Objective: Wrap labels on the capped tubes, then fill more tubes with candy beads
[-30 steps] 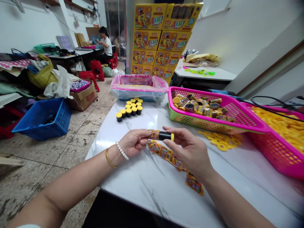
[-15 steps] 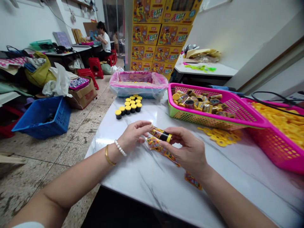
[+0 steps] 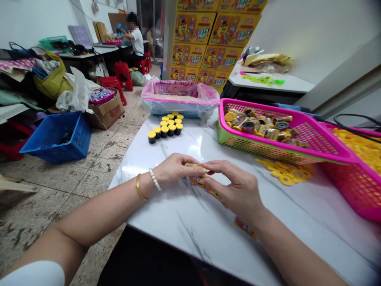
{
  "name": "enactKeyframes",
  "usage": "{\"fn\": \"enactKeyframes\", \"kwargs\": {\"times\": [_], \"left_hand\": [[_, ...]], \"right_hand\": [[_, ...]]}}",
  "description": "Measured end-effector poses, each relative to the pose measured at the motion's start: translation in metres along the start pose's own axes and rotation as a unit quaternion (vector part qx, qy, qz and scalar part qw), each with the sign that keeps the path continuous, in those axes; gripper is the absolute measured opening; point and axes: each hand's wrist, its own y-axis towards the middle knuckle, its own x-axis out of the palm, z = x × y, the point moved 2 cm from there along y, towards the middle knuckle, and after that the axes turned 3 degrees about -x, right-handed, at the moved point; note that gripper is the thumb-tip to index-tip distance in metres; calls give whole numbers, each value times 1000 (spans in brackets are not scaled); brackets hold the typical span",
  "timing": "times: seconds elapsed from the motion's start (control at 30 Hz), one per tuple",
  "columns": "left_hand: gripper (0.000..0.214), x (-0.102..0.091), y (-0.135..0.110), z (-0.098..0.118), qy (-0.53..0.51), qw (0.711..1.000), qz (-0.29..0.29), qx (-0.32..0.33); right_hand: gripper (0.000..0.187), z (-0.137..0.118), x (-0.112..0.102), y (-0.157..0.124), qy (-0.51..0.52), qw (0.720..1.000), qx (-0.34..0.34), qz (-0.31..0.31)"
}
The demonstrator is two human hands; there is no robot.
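My left hand [image 3: 178, 169] and my right hand [image 3: 235, 186] meet above the white marble table [image 3: 190, 234], their fingertips pinching a small printed wrapper [image 3: 194, 165]. The fingers hide whatever is inside it. A strip of colourful printed labels [image 3: 208, 190] lies under my right palm, and a loose label [image 3: 245, 227] sits nearer the table edge. Beyond my hands stands a cluster of black cylinders with yellow caps [image 3: 165, 127]. To the right, a pink and green basket [image 3: 297, 137] holds labelled cylinders.
Yellow rings [image 3: 285, 174] lie on the table before a pink basket of yellow rings [image 3: 354, 180]. A plastic-lined basket [image 3: 180, 97] stands at the table's far end, below stacked yellow cartons [image 3: 214, 43]. A blue crate [image 3: 58, 139] rests on the floor; a seated person [image 3: 137, 41] works far back.
My hands have drawn closer together, and the black tube with its yellow cap no longer shows between them. The label strip is mostly covered, and the view has shifted slightly.
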Motion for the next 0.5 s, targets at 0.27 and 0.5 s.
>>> {"fn": "enactKeyframes", "kwargs": {"times": [0.27, 0.5], "left_hand": [[54, -5, -1, 1, -20, 999, -31, -39], [34, -1, -2, 3, 101, 990, 21, 93]], "right_hand": [[27, 1, 4, -1, -10, 999, -27, 21], [19, 2, 14, -6, 84, 982, 143, 85]]}}
